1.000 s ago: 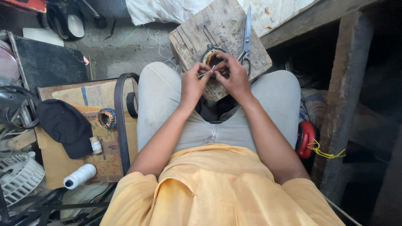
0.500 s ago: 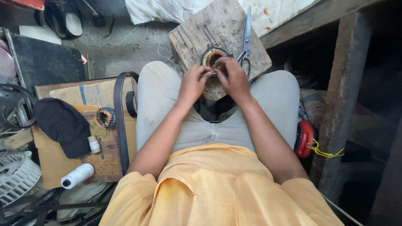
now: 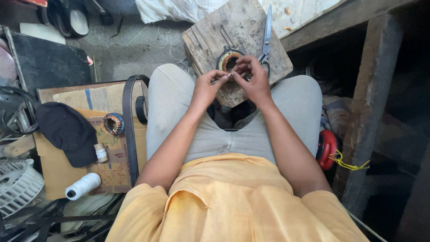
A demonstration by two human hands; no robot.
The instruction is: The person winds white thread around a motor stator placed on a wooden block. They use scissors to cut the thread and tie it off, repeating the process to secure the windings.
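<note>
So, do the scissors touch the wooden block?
Touching. The head view shows the scissors lying flat on top of the wooden block, beside the round motor winding.

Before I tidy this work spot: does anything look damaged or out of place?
The wooden block under the hands is cracked and chipped along its edges. Scissors lie on it beside the wound stator ring. A second wound ring lies off on cardboard.

Left hand shifted slightly left; fingertips now pinching together.
</note>
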